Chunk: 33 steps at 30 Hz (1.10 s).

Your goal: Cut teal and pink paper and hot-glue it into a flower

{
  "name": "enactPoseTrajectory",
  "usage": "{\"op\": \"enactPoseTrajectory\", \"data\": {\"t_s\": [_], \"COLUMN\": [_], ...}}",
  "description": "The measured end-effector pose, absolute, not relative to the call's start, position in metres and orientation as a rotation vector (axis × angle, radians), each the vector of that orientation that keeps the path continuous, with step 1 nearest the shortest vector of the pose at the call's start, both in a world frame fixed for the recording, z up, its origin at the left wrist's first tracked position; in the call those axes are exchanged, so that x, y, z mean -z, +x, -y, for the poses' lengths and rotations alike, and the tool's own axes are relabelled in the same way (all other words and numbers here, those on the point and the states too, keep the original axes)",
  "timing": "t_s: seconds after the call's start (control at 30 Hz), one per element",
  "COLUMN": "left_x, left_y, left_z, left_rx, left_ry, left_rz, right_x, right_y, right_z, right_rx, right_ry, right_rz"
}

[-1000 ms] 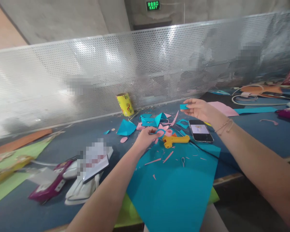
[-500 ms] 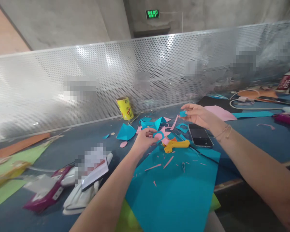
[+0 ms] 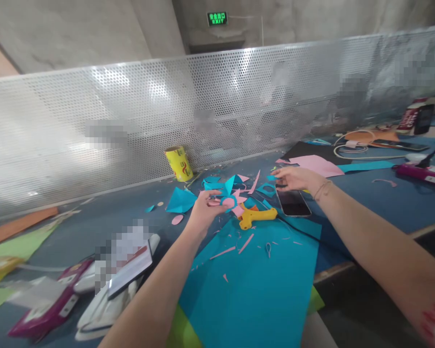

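My left hand (image 3: 205,209) is closed, pinching a paper flower (image 3: 229,202) with a round pink centre, a blue ring and pink pointed petals. My right hand (image 3: 293,179) hovers above the far end of a dark phone (image 3: 293,200), its fingers parted. A small blue paper scrap (image 3: 271,177) is right at its fingertips; contact is hard to make out. Close to the flower, a yellow hot glue gun (image 3: 258,217) lies on its side, its black cable running right. Below it spreads a large blue paper sheet (image 3: 253,285) scattered with thin pink offcuts.
Blue and pink cut pieces (image 3: 181,199) lie behind my left hand. A yellow cardboard tube (image 3: 179,164) stands near the perforated metal screen (image 3: 137,111). Purple power strips (image 3: 45,314) sit at both sides, with another phone (image 3: 132,270) at left. Pink paper (image 3: 317,165) lies at right.
My right hand has lowered slightly, and its fingers have parted around the small blue scrap it held. My left hand still holds the flower. The view has shifted a little right.
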<state>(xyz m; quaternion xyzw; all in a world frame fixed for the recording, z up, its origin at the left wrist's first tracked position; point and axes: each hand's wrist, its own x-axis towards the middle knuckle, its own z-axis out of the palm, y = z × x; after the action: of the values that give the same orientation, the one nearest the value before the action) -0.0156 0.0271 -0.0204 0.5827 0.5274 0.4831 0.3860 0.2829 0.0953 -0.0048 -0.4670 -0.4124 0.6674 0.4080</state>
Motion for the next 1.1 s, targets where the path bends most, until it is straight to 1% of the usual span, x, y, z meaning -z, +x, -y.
{"op": "enactPoseTrajectory", "data": {"t_s": [0.2,0.33,0.53,0.67,0.93,1.1], "left_x": [0.025,0.023,0.015,0.017,0.026,0.024], "left_y": [-0.016,-0.015,-0.009,-0.008,-0.011,-0.012], "left_z": [-0.03,-0.03,-0.022,-0.023,-0.033,-0.031], "left_rx": [-1.29,-1.331,-1.333,-1.385,-1.531,-1.46], "left_ry": [1.439,1.403,1.267,1.302,1.384,1.398], "left_rz": [-1.296,-1.296,-1.131,-1.082,-1.19,-1.186], "right_x": [0.009,0.004,0.003,0.007,0.01,0.006], "right_y": [0.282,0.277,0.271,0.269,0.27,0.263], "right_z": [-0.102,-0.098,-0.095,-0.098,-0.102,-0.097], "right_rx": [-1.524,-1.543,-1.543,-1.54,-1.492,-1.506], "right_ry": [-1.09,-1.075,-1.038,-1.04,-1.017,-1.034], "right_rz": [1.098,1.139,1.224,1.268,1.37,1.372]}}
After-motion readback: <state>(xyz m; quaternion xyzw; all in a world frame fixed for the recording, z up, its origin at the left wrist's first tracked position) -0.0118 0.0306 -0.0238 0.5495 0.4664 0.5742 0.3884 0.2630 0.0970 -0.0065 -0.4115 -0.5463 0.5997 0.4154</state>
